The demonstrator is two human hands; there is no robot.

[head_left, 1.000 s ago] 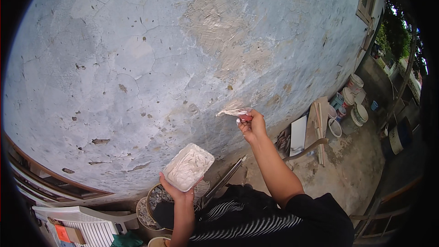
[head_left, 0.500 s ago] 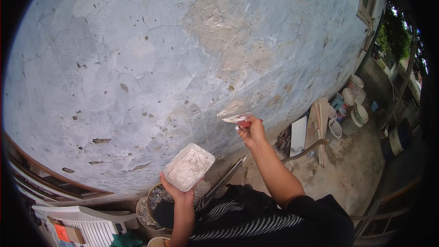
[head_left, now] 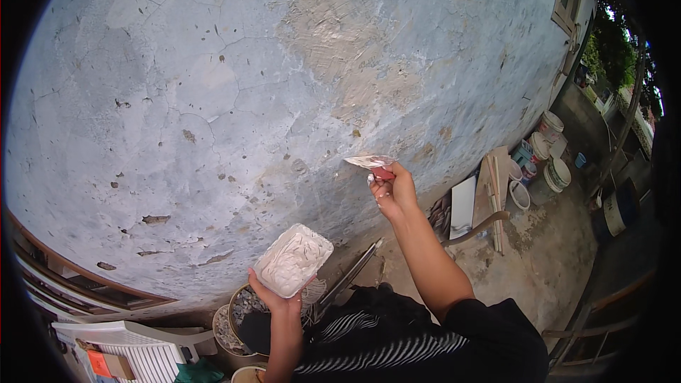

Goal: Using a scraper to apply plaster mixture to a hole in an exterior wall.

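Note:
A pale blue, cracked and chipped wall (head_left: 213, 120) fills most of the view. On it, a beige filler patch (head_left: 333, 35) spreads above my right hand. My right hand (head_left: 396, 190) grips the red handle of a putty knife (head_left: 383, 172), whose broad blade is smeared with whitish putty and lies at the wall surface. White smudges show on the fingers. Held up by my left hand (head_left: 278, 298) is a white rectangular tub (head_left: 320, 241). Whitish putty (head_left: 287, 262) with ridged marks covers its inside. The fingers beneath the tub are mostly hidden.
At lower left stand a white plastic chair (head_left: 135, 337) and round containers of rubble (head_left: 245, 305). Several buckets (head_left: 557, 174), a white panel (head_left: 463, 206) and wooden strips (head_left: 494, 202) rest along the wall's foot at right. A window frame (head_left: 71, 276) sits low at left.
My right hand and the putty knife have moved slightly up along the wall. The blade now covers the small beige smear seen before. My left hand and the tub have stayed in place.

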